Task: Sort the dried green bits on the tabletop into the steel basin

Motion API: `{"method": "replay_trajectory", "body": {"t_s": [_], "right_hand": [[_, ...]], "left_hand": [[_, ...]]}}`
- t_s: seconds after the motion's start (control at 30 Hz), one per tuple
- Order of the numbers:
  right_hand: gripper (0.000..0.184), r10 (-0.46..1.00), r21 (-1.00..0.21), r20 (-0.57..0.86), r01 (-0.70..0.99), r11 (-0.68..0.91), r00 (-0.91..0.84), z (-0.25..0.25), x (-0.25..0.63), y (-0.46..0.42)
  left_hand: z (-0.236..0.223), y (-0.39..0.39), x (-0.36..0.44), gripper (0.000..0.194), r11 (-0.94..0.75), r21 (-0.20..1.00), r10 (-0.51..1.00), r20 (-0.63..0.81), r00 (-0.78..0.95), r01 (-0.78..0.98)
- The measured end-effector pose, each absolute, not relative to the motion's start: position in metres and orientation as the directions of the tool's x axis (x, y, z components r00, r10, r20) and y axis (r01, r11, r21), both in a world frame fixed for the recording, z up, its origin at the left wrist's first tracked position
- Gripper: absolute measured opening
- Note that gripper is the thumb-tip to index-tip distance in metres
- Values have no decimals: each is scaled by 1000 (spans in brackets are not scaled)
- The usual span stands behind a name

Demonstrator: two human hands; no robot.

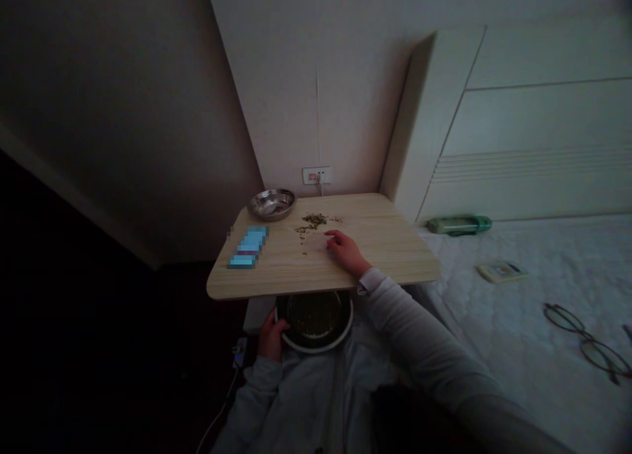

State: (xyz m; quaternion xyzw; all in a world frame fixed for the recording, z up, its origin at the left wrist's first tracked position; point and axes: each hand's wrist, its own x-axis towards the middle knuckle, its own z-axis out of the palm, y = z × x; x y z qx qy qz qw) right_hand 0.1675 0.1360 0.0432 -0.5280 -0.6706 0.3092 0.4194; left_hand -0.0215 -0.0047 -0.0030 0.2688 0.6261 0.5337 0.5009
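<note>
at the right of the frame we see the white bed (454, 316), and in the middle the pale tabletop (390, 243). below its near edge sits the wide bowl (316, 349), dark inside, probably set there to be close under the surface. the steel bowl (271, 216) stands at the tabletop's far left corner, perhaps to be within reach yet out of the way; nearer us lies a bright slab (249, 247), seemingly a phone. our left hand (270, 341) is closed on the wide bowl's left side, thumb over the rim, likely to steady it. our right hand (345, 251) is at the tabletop, fingers loosely curled; we cannot tell whether they pinch anything. smallest, the green bits (315, 220) lie scattered near the centre, just beyond our right hand and to its left.
</note>
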Motion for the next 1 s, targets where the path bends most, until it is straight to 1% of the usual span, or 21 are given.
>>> {"method": "replay_trajectory", "body": {"t_s": [0.1,0.33,0.53,0.73,0.87,1.0], "right_hand": [[32,966,-845,236,469,257,-103,43,168,135],[32,959,-792,243,542,281,-143,45,165,133],[30,955,-751,231,590,296,-184,48,165,130],[30,956,-761,199,580,290,-218,50,167,128],[29,954,-797,186,532,287,-235,50,168,129],[28,955,-806,188,520,283,-229,49,167,129]], "left_hand": [[-9,-4,-23,39,303,919,877,-372,-304,-251],[-7,-6,-21,41,278,920,872,-362,-330,-275],[-8,-10,-21,42,268,930,875,-344,-341,-249],[5,-14,-18,37,273,940,875,-331,-354,-204],[5,-11,-19,39,277,936,872,-339,-353,-216],[4,-9,-19,40,262,944,877,-320,-358,-201]]}}
